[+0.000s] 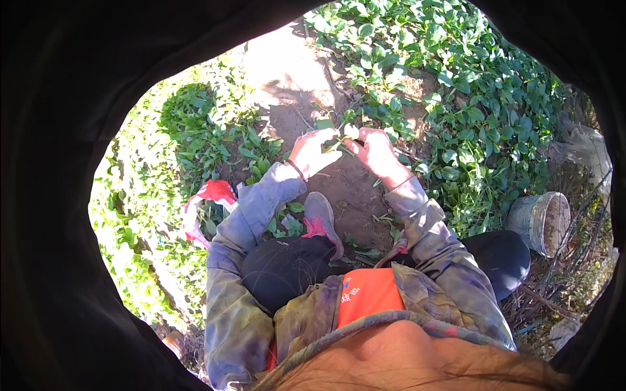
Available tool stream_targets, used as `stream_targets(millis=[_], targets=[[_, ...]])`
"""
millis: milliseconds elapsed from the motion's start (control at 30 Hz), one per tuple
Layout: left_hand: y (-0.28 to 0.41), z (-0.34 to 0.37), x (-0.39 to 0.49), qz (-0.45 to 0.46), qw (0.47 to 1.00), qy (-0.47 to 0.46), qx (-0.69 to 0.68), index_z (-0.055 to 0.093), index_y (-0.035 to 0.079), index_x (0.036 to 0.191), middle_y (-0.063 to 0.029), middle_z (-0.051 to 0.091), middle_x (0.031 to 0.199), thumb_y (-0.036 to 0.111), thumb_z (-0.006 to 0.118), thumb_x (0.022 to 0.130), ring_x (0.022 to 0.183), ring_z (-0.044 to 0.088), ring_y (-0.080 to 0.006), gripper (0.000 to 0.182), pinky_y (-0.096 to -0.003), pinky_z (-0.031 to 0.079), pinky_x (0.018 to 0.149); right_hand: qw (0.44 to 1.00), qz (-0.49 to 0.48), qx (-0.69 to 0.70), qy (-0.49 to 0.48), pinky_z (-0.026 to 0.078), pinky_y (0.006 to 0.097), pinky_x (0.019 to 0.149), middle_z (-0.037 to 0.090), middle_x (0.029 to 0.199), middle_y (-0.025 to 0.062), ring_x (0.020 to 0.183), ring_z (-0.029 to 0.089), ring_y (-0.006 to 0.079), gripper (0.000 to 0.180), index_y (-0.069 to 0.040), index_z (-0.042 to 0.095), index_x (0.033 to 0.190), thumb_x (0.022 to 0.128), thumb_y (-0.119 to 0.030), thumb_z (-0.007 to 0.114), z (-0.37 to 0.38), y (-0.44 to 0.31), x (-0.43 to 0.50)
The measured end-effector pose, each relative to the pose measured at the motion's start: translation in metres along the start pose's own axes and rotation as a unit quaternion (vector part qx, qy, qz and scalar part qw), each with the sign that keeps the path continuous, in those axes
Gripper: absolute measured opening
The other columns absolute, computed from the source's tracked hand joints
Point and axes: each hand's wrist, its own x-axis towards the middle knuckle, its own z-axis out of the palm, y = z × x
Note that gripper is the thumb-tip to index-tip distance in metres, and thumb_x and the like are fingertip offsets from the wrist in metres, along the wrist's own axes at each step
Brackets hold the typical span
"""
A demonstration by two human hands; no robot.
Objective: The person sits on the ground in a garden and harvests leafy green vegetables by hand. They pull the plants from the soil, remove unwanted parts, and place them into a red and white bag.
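Note:
Above the bare soil path (352, 195), my two hands come together around a small leafy green plant (338, 144). My left hand (313, 152) holds it from the left, thumb and fingers on either side of the stem. From the right, the fingertips of my right hand (377, 152) pinch the same plant by its stem. A bright, overexposed leaf (351, 131) shows between the hands. Glare hides the exact finger contact. To the left lies a red and white plastic bag (217, 189), its mouth open, with green leaves (209, 215) inside.
Dense broad-leaved greens (469, 107) grow on the right, and lower leafy plants (195, 132) on the left. A dirty white bucket (525, 220) lies tipped beside my right knee. Dry twigs and wire mesh (582, 234) line the right edge. My shoe (319, 215) rests on the soil.

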Motion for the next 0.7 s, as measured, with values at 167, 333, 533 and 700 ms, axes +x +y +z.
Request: stream_targets(millis=[167, 333, 533, 700], targets=[[0.038, -0.009, 0.029, -0.06, 0.993, -0.081, -0.056, 0.068, 0.006, 0.116, -0.0111, 0.072, 0.096, 0.026, 0.072, 0.086, 0.086, 0.069, -0.023, 0.037, -0.0351, 0.054, 0.079, 0.974, 0.006, 0.222, 0.053, 0.046, 0.0369, 0.062, 0.058, 0.071, 0.0116, 0.065, 0.057, 0.022, 0.023, -0.001, 0.07, 0.088, 0.092, -0.023, 0.071, -0.004, 0.019, -0.006], [0.019, -0.022, 0.039, -0.216, 0.789, -0.182, -0.545, 0.065, -0.001, 0.118, -0.0116, 0.069, 0.111, 0.014, 0.055, 0.101, 0.1, 0.067, -0.0193, 0.024, -0.0304, 0.054, 0.087, 0.897, 0.136, 0.42, -0.031, 0.048, 0.0244, 0.07, 0.065, 0.087, -0.0008, 0.079, 0.059, 0.0093, 0.027, -0.004, 0.069, 0.1, 0.1, -0.03, 0.062, -0.033, -0.001, -0.004], [0.041, -0.035, 0.035, -0.071, 0.965, 0.134, -0.215, 0.059, 0.002, 0.128, -0.005, 0.066, 0.107, 0.003, 0.067, 0.092, 0.097, 0.062, -0.014, 0.037, -0.0263, 0.05, 0.09, 0.814, 0.204, 0.543, 0.035, 0.045, 0.025, 0.062, 0.063, 0.081, -0.0007, 0.072, 0.056, 0.01, 0.024, -0.006, 0.066, 0.095, 0.101, -0.026, 0.055, -0.039, 0.007, -0.005], [0.088, -0.065, 0.032, -0.045, 0.975, 0.111, -0.189, 0.066, 0.002, 0.119, -0.0032, 0.067, 0.099, 0.004, 0.067, 0.09, 0.094, 0.062, -0.0111, 0.029, -0.0263, 0.051, 0.084, 0.809, 0.174, 0.56, 0.042, 0.045, 0.0262, 0.07, 0.064, 0.083, 0.0017, 0.073, 0.057, 0.0121, 0.026, -0.003, 0.067, 0.096, 0.101, -0.023, 0.051, -0.038, 0.009, -0.006]])
